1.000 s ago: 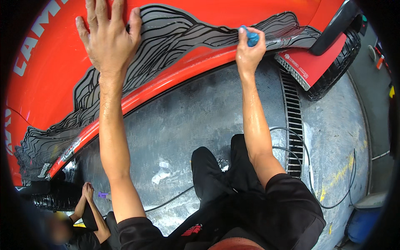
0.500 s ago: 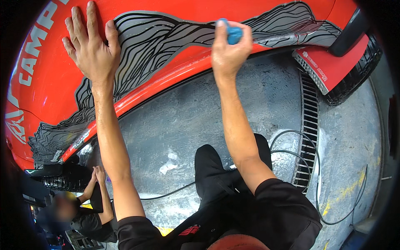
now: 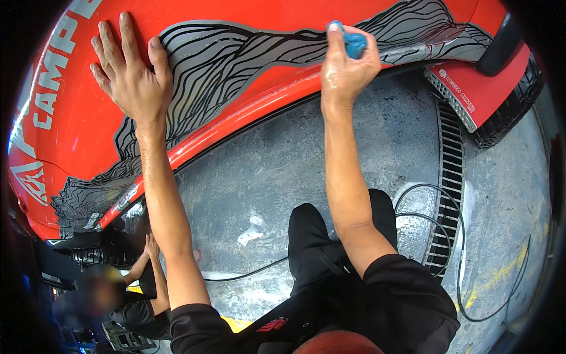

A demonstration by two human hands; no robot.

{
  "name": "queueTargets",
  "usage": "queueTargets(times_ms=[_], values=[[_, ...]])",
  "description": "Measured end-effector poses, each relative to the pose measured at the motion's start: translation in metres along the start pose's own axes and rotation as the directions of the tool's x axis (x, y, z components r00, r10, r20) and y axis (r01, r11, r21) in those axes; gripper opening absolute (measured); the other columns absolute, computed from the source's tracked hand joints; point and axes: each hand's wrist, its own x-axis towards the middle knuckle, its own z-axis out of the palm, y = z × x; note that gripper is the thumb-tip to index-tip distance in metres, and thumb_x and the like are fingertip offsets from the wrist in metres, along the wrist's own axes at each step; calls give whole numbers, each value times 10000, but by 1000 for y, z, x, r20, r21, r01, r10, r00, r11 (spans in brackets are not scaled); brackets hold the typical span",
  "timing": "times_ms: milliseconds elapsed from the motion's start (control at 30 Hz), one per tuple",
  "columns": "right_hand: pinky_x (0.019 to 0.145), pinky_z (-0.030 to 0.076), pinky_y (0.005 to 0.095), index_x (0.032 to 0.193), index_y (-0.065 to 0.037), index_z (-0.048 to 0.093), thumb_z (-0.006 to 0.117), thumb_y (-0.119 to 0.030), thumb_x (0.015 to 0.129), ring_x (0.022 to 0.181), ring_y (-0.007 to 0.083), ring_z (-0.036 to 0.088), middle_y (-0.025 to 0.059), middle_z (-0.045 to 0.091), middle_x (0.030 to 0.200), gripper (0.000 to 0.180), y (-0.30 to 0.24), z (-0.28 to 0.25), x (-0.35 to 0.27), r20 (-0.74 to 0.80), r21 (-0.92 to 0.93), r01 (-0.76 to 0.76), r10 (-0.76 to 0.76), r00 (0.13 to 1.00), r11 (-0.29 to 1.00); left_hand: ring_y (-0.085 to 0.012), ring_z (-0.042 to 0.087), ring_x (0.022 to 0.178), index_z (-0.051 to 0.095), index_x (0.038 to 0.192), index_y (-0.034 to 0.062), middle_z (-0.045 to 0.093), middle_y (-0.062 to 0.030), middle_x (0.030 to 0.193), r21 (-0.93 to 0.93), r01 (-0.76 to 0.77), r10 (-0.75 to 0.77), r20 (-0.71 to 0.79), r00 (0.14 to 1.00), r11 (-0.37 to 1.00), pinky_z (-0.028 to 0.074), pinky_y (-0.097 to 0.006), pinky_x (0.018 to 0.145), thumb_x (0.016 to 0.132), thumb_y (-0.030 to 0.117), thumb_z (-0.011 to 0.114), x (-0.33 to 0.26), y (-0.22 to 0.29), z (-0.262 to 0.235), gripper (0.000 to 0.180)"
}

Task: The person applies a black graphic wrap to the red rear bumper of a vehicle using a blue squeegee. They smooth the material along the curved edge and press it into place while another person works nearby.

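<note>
A red car body side (image 3: 259, 10) with a grey and black wavy-line graphic (image 3: 206, 53) stretches across the top. Fingers spread, my left hand (image 3: 138, 82) lies flat on the red panel at the graphic's left end. My right hand (image 3: 348, 71) is closed around a soft blue lump (image 3: 355, 45), which looks like detailing clay, against the graphic's middle. My palm hides part of the lump. Wet patches shine on the right wrist and along the lower sill (image 3: 259, 97).
A co-worker (image 3: 138, 301) crouches at the lower left by a tyre. A red mud flap (image 3: 471, 94) and a tyre (image 3: 522, 106) stand at the right. A black hose (image 3: 460, 259) loops over a floor grate (image 3: 451, 171). The grey floor (image 3: 259, 171) has wet patches.
My right hand has moved a little to the right along the graphic with the blue lump. The view has shifted slightly, while my left hand stays on the panel.
</note>
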Motion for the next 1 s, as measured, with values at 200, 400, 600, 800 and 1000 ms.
queueTargets(times_ms=[200, 400, 600, 800, 1000], values=[[625, 466, 261, 948, -1, 677, 824, -96, 956, 720, 66, 558, 3, 636, 828, 176, 8, -7, 3, 103, -8, 95, -93, 990, 995, -388, 334, 1611, 487, 1648, 268, 407, -142, 1725, 7, -1, 1, 0, 1000, 1000, 186, -624, 1296, 1087, 524, 515, 1, 1, 0, 618], [567, 444, 273, 919, -12, 673, 803, -85, 975, 637, 74, 534, -9, 621, 763, 160, 20, -6, 2, 127, -124, 257, -241, 962, 958, -388, 327, 1614, 485, 1650, 272, 403, -139, 1728, 2, -2, 2, 1, 1000, 1000, 184, -625, 1297, 1089, 521, 508, 0, 1, 0, 614], [566, 436, 287, 929, -18, 688, 817, -125, 968, 647, 93, 538, -11, 597, 751, 172, 17, 3, -8, 188, -157, 315, -285, 940, 936, -380, 321, 1619, 482, 1652, 275, 399, -136, 1732, 2, 2, -2, -1, 1000, 1000, 184, -626, 1297, 1088, 522, 508, 0, 2, 0, 617], [617, 474, 306, 940, -6, 693, 827, -91, 938, 694, 117, 573, 22, 637, 795, 159, 17, 5, -9, 134, -117, 223, -207, 969, 968, -379, 326, 1616, 488, 1649, 275, 405, -136, 1729, -3, 2, -2, -1, 1000, 1000, 185, -624, 1296, 1086, 521, 514, 1, 2, 1, 615], [607, 467, 303, 934, -13, 697, 832, -74, 930, 692, 105, 581, 23, 636, 793, 148, 21, -6, -3, 154, -112, 239, -221, 963, 965, -379, 335, 1612, 494, 1644, 276, 411, -132, 1726, 1, -4, 5, -10, 1000, 1000, 191, -626, 1293, 1082, 518, 523, 2, 1, 0, 613]])
